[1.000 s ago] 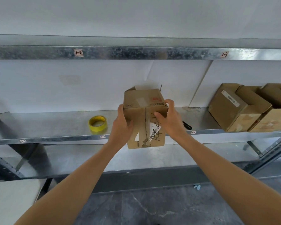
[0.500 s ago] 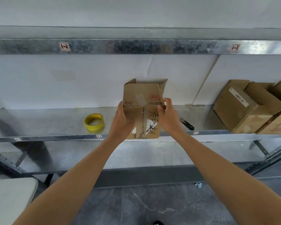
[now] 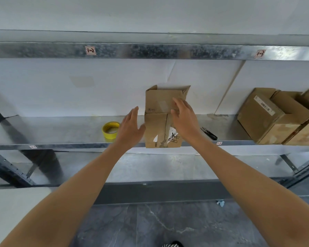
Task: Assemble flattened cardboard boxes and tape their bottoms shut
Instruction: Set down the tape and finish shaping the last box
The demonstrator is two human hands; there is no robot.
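Metal shelf [image 3: 61,132], black-handled tool [image 3: 210,134], grey floor [image 3: 168,225]

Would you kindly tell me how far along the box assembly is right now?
Assembled cardboard boxes lie at the right end of the shelf. The current box stands opened there, its flaps meeting at a seam; the left hand and right hand are open by it, gripping nothing. Left: taping that seam, probably with the yellow tape roll nearby.
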